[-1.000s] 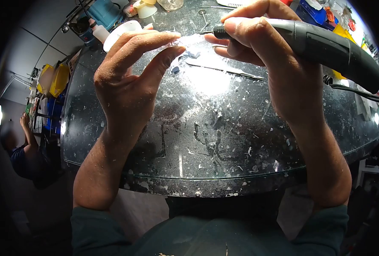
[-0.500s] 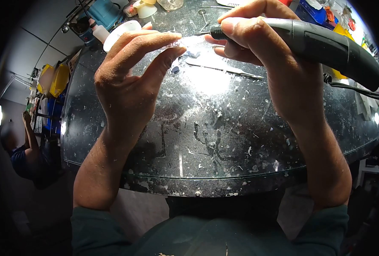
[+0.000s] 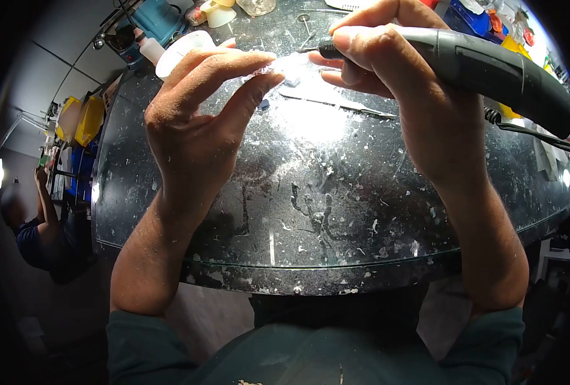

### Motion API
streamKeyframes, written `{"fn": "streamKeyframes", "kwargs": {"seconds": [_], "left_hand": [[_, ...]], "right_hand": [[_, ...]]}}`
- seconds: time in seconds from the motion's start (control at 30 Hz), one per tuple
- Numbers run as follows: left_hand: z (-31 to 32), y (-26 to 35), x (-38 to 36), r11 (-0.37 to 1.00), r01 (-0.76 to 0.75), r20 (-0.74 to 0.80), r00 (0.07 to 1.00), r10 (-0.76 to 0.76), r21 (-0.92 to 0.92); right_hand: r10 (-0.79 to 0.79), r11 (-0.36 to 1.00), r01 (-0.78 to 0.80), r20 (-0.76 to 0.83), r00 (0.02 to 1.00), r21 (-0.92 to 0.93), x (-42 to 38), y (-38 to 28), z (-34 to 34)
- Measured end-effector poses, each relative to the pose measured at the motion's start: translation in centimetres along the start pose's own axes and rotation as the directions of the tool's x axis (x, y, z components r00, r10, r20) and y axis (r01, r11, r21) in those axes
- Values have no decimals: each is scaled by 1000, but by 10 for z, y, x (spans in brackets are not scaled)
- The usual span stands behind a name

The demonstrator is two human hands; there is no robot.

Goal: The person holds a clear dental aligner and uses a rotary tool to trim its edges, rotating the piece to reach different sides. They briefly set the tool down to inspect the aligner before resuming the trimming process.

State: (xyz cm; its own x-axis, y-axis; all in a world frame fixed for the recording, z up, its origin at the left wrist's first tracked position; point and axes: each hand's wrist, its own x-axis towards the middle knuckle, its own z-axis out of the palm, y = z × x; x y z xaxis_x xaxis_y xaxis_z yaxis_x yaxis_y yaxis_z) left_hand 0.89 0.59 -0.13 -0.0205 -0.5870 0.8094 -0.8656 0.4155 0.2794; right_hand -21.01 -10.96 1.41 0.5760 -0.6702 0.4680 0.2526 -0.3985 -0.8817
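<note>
The left hand [image 3: 201,122] pinches a small clear piece [image 3: 273,64] up over the dusty bench [image 3: 310,192], so the tip of the grey power tool [image 3: 490,67], gripped tight like a pen in the right hand [image 3: 394,70], can touch its edge.

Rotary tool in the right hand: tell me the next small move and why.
Probably ease the rotary tool tip leftward onto the clear piece. The left hand pinches that piece at its fingertips, the right hand holds the tool pen-style, and the tip sits just beside the piece's edge; contact cannot be told.
</note>
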Motion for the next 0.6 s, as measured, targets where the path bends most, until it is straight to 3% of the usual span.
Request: {"fn": "streamKeyframes", "kwargs": {"seconds": [0.07, 0.23, 0.6], "left_hand": [[-1, 0, -1, 1000, 14, 45, 999, -14, -4], [2, 0, 4, 995, -70, -26, 997, 72, 71], [3, 0, 4, 990, -92, -15, 995, 94, 107]], "right_hand": [[1, 1000, -1, 1, 1000, -3, -2, -1, -2], [1, 1000, -1, 4, 1000, -12, -2, -3, 0], [1, 1000, 0, 10, 1000, -27, -3, -8, 4]]}}
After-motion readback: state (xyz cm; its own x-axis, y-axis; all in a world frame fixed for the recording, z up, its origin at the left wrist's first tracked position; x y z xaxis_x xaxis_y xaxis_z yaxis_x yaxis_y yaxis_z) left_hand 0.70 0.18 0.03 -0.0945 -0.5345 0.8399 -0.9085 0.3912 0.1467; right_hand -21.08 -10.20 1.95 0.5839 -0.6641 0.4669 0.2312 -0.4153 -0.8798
